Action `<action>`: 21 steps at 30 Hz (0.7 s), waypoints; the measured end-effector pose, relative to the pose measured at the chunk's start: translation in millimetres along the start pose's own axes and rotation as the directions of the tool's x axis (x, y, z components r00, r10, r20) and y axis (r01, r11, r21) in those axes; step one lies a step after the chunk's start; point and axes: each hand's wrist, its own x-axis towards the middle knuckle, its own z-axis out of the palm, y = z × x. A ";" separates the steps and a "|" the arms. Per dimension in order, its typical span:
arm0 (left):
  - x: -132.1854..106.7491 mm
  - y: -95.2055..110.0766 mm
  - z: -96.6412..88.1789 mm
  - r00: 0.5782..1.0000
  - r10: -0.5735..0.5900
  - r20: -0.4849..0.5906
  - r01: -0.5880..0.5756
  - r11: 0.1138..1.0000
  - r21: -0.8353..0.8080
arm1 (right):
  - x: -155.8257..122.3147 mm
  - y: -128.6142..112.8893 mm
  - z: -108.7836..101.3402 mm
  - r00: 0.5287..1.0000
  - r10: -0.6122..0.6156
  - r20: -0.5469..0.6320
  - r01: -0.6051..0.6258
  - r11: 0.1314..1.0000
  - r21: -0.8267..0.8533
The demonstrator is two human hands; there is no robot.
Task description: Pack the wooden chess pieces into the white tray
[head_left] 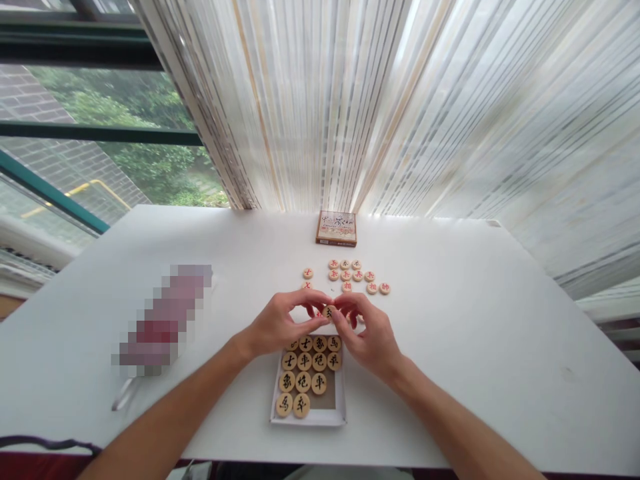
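Between the fingertips of my left hand (pixel 286 321) and my right hand (pixel 367 331) is a round wooden Chinese chess piece (pixel 329 313) with a black character. Both hands pinch it, above the far edge of an open box tray (pixel 326 418). Inside that tray lie rows of pieces with black characters, such as a chess piece (pixel 301 405) in the nearest row; its right front part shows bare brown bottom. Beyond my hands, red-character pieces (pixel 358 275) and a few black ones lie loose on the table. Some pieces are partly hidden behind my fingers.
A printed box lid (pixel 336 229) lies at the far side of the white table (pixel 450 400). To the left is a blurred-out pinkish object (pixel 165 320) with a pale strap or handle. A striped curtain (pixel 320 100) and a window stand behind the table.
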 end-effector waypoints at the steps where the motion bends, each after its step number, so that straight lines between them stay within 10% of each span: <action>1: -0.6 1.1 0.7 1.000 0.003 0.012 -0.003 1.000 -0.010 | -1.6 -1.0 2.0 1.000 0.019 0.006 -0.019 1.000 0.014; 21: -6.5 -4.4 3.8 0.994 0.100 -0.036 -0.098 0.993 0.061 | -6.4 1.5 3.7 0.976 0.216 0.018 -0.216 0.962 0.165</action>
